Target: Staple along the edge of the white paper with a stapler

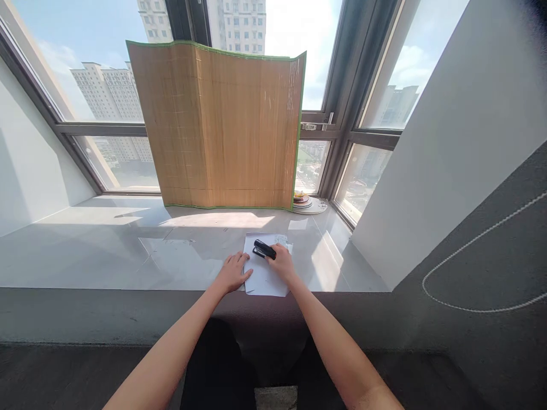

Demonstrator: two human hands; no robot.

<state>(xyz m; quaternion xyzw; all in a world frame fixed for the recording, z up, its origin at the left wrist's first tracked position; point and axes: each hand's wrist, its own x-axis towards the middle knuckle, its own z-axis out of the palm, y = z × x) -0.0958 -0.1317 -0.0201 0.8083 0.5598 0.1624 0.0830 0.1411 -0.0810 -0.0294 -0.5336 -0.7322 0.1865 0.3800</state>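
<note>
A small stack of white paper (265,280) lies on the window sill in front of me, its lower edge near the sill's front edge. My right hand (282,262) is closed around the rear end of a black stapler (264,249), which is above the upper part of the sheets and points to the left. Whether the stapler touches the paper I cannot tell. My left hand (233,272) rests at the left edge of the paper with its fingers stretched out and the thumb apart. Faint printing shows at the paper's top right corner.
Behind the paper, a tall bamboo mat (243,131) with green edging leans against the window. Stacked plates (310,205) stand by its lower right corner. The pale sill (106,256) carries patches of sunlight. A beaded cord (427,279) hangs at the right wall.
</note>
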